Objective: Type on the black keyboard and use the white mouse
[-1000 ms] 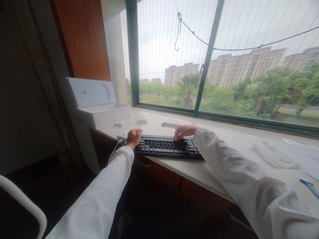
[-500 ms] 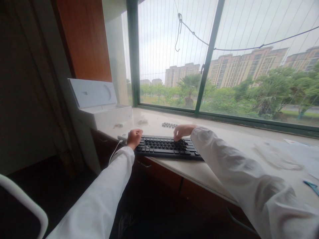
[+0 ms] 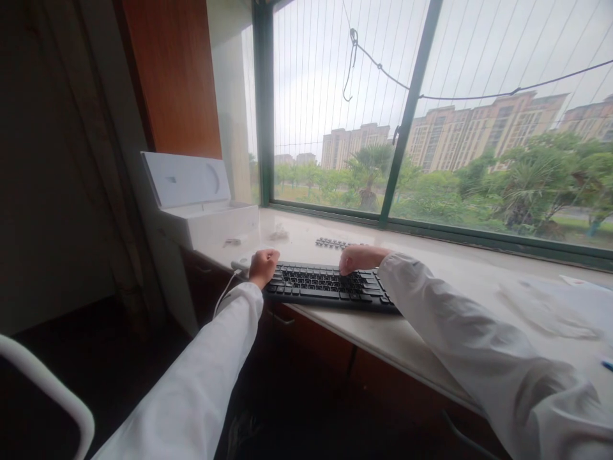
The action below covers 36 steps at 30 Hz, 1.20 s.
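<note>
A black keyboard (image 3: 311, 281) lies along the front edge of the white countertop, with dark gaps where keycaps are off in its middle. At its left end is my left hand (image 3: 264, 266), closed in a fist; whatever it may hold is hidden. My right hand (image 3: 357, 259) bends down over the right half of the keys, fingers pressed together near the surface. What sits between those fingertips is too small to make out. Behind the keyboard, loose keycaps (image 3: 331, 243) stand in short rows, partly covered by my right hand.
An open white box (image 3: 211, 223) stands at the counter's left end, a white cable (image 3: 225, 295) hanging near it. Small items (image 3: 232, 242) lie before it. Clear plastic and papers (image 3: 548, 310) lie to the right. A window (image 3: 330, 204) borders the back; a white tubular frame (image 3: 52, 390) is at lower left.
The whole view has shifted slightly, so everything appears a little further right. My right hand stays over the keys with a small change of wrist angle; my left hand keeps its place.
</note>
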Motion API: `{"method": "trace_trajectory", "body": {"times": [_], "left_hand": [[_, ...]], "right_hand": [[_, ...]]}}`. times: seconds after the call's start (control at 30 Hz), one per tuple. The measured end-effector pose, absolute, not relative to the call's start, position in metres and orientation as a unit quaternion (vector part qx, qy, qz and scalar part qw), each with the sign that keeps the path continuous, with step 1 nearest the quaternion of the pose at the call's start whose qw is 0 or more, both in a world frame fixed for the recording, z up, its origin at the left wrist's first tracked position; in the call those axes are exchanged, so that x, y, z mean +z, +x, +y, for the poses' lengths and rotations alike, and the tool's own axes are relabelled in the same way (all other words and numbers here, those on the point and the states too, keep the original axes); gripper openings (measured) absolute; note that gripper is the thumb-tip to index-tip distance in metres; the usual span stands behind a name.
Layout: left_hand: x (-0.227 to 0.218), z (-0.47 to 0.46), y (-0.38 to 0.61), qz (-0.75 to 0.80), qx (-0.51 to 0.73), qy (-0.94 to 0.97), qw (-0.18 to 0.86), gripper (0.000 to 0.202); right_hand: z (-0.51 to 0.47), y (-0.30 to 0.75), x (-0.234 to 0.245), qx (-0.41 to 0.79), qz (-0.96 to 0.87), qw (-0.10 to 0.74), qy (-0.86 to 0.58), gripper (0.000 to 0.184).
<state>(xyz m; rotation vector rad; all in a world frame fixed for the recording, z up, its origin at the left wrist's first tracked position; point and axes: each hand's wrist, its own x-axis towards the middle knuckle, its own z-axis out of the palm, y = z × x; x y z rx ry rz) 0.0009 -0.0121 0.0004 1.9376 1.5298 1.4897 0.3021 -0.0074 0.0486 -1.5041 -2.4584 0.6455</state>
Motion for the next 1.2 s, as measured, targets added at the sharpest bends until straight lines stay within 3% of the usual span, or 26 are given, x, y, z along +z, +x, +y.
{"method": "trace_trajectory", "body": {"times": [0.33, 0.63, 0.8, 1.0, 1.2], "left_hand": [[0.0, -0.011, 0.002, 0.533, 0.509, 0.664, 0.125, 0.032], [0.001, -0.011, 0.002, 0.533, 0.508, 0.665, 0.125, 0.032], [0.0, -0.01, 0.002, 0.529, 0.511, 0.666, 0.126, 0.032], [0.0, -0.01, 0.002, 0.528, 0.51, 0.667, 0.126, 0.034], [-0.001, -0.008, 0.001, 0.518, 0.521, 0.665, 0.135, 0.033]], "right_hand": [[-0.005, 0.311, 0.05, 0.391, -0.758, 0.124, -0.507, 0.024], [0.006, 0.322, 0.057, 0.25, -0.846, 0.016, -0.471, 0.042], [0.0, 0.321, 0.061, 0.24, -0.854, 0.007, -0.461, 0.048], [-0.006, 0.31, 0.07, 0.195, -0.873, 0.008, -0.447, 0.037], [-0.015, 0.298, 0.075, 0.23, -0.855, 0.029, -0.465, 0.029]]}}
